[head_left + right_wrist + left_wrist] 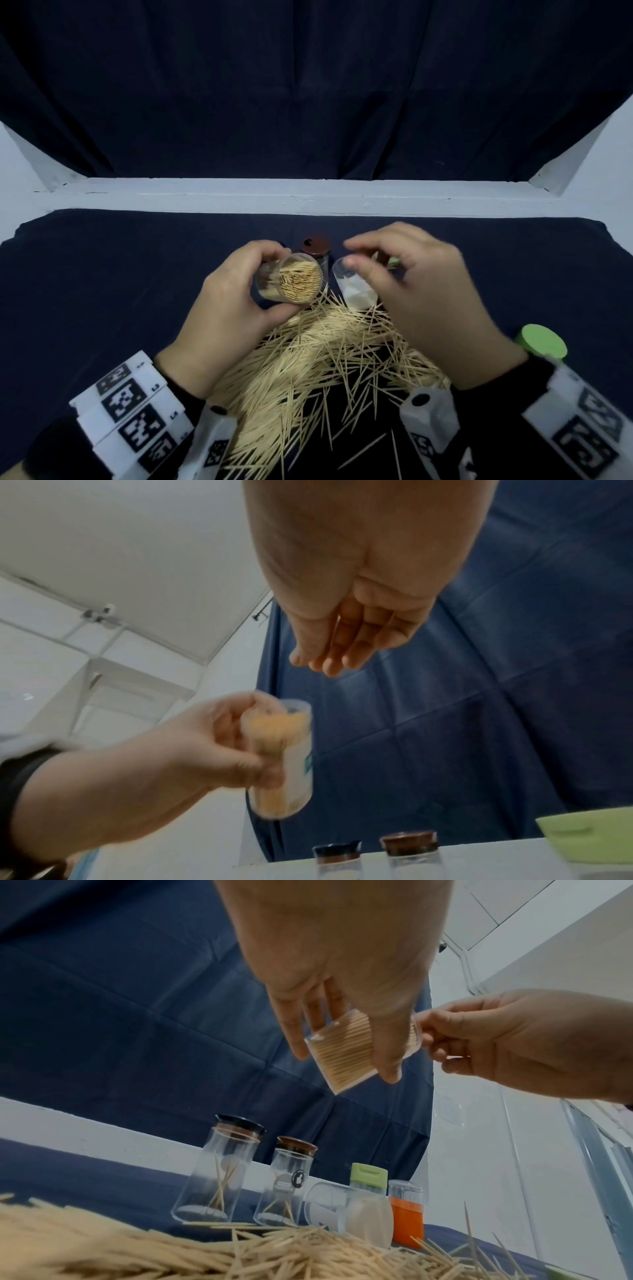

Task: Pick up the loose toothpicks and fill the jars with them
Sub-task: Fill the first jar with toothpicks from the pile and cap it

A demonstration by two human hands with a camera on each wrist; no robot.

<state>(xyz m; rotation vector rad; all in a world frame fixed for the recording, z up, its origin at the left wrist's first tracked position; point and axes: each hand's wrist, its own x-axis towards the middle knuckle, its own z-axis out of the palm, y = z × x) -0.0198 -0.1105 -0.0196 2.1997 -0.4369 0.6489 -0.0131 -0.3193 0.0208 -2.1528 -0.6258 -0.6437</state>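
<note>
My left hand grips a clear jar packed full of toothpicks, tilted with its open mouth towards me, above the far end of the pile. The left wrist view shows the same jar between thumb and fingers. My right hand hovers just right of it with loose fingers and holds nothing. Under that hand a clear jar lies on its side. Loose toothpicks lie heaped on the dark cloth between my wrists.
Behind the pile stand a black-lidded jar and a brown-lidded jar, each with few toothpicks, plus a green-capped container and an orange one. A green lid lies by my right wrist. A white ledge borders the cloth.
</note>
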